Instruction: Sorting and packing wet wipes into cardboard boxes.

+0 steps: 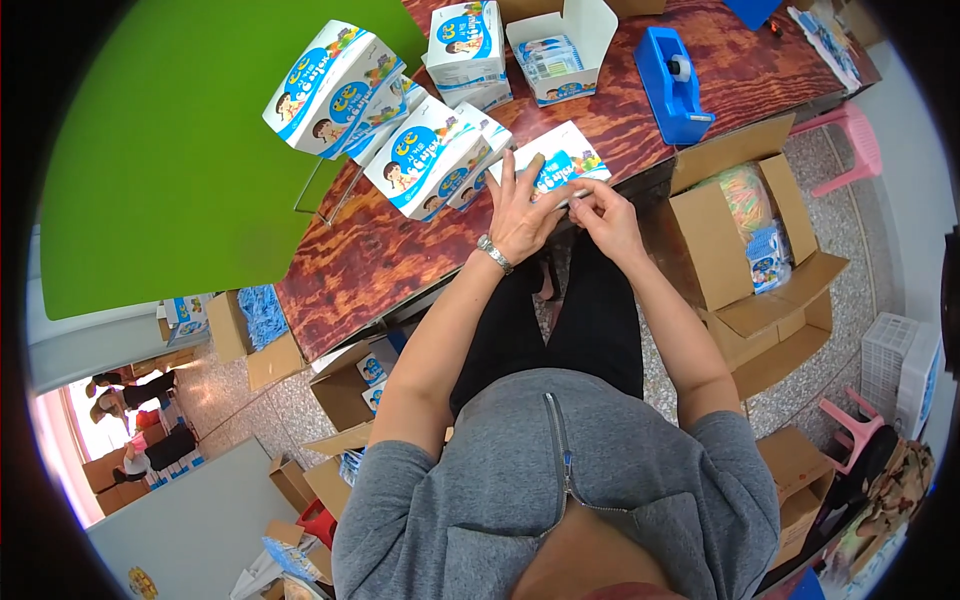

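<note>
Plainly, the writing faces away from the wearer: the white box [591, 163] under the hands, at the near edge of the worktop [365, 255], carries a blue patch with pale lettering, partly covered, and a coloured fruit picture. The left hand [525, 215] lies spread over its top, fingers extended; the right hand [610, 222] has its fingers bent together at the near edge, and whether they grip it I cannot tell. To the left, at least five closed boxes [425, 155] show similar blue patches, lettering and a cartoon child; overlap hides the exact count. Beyond stands one open box [588, 35] with small packets [549, 60] inside, beside one blue tape dispenser [672, 90]. One open carton [708, 245], right of the worktop, holds more packets [766, 255].
</note>
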### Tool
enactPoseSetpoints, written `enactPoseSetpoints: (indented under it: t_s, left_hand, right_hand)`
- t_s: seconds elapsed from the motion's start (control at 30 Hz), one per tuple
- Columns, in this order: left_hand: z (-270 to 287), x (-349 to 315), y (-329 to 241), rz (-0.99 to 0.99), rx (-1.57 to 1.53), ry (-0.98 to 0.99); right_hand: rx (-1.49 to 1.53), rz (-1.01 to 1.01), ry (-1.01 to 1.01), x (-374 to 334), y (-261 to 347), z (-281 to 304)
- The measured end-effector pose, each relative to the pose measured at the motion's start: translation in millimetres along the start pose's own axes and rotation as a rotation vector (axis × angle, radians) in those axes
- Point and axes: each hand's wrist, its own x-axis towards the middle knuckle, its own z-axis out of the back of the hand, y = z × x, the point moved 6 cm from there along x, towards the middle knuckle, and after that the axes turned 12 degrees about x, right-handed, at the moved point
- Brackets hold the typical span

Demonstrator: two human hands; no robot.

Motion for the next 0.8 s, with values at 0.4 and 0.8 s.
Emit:
enactPoseSetpoints:
  t_s: [0.4,0.8]
  left_hand:
    - [1.2,-0.8,7.5,0.037,-0.178,-0.066]
    - [0.9,-4.7,10.7,-0.095,0.017,0.079]
  right_hand:
    - [0.225,-0.024,-0.072,-2.9,-9.3,-5.5]
    - [0.202,-0.019,-0.085,0.9,-10.0,-11.2]
